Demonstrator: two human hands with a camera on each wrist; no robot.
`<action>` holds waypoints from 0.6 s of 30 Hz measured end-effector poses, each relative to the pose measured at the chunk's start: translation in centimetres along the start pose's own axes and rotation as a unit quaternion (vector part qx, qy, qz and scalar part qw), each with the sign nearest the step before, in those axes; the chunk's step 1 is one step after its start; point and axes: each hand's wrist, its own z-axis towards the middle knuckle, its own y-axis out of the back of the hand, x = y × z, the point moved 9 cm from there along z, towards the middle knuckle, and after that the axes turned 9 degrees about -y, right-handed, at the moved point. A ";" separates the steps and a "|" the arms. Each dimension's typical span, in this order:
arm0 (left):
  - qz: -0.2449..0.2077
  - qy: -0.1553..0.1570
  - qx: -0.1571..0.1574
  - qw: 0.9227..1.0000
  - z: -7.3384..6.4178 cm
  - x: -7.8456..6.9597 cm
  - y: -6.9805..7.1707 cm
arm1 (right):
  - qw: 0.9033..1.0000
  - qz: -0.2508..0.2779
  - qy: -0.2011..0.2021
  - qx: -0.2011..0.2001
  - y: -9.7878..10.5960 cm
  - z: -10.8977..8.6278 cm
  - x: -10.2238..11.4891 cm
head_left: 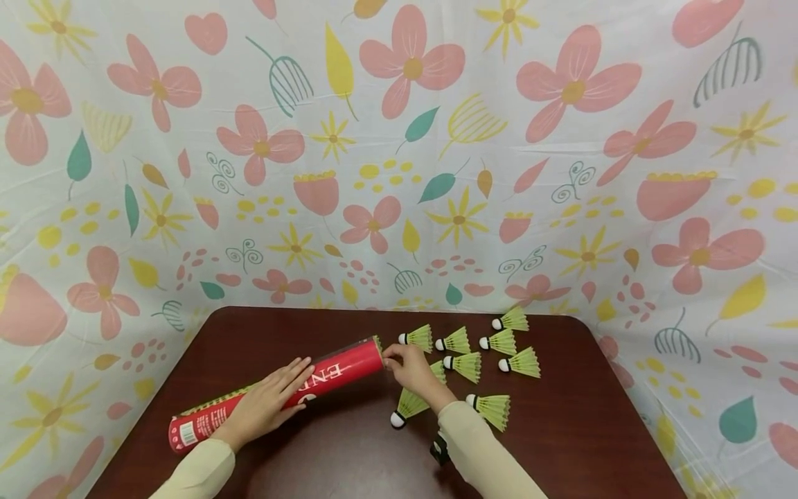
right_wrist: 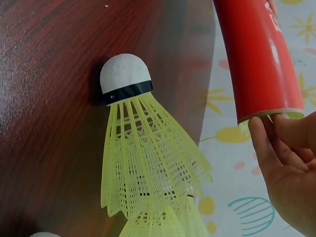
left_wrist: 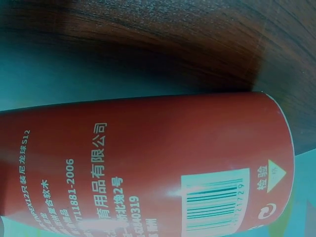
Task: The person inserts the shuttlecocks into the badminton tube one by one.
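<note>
A dark reddish-brown wood-grain table [head_left: 349, 450] with rounded far corners spreads beneath the left hand [head_left: 268, 402] and the right hand [head_left: 411, 371], a pale sheen on its surface between them and nearer. Beyond both hands hangs a white floral-print cloth [head_left: 380, 180], creased in places, also covering either side. Its print shows a pink heart [head_left: 206, 33] high beyond the left hand and a teal leaf [head_left: 738, 419] well right of the right hand.
</note>
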 end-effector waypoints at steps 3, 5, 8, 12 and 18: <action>-0.003 0.001 -0.002 1.000 -0.1 0.0 0.0 | 1.000 -0.014 0.000 0.017 -0.2 0.0 -0.1; -0.004 -0.004 -0.012 1.000 0.0 -0.1 0.1 | 0.999 -0.019 0.000 0.026 -0.2 0.0 -0.1; -0.007 -0.006 -0.017 1.000 0.0 -0.1 0.2 | 0.999 -0.024 0.003 0.039 -0.1 0.0 -0.1; -0.007 -0.007 -0.015 1.000 0.0 -0.1 0.1 | 0.998 -0.031 0.001 0.047 0.1 0.0 -0.4; 0.005 -0.004 -0.003 1.000 -0.1 0.1 0.1 | 0.998 -0.033 -0.005 0.046 1.2 0.1 -0.7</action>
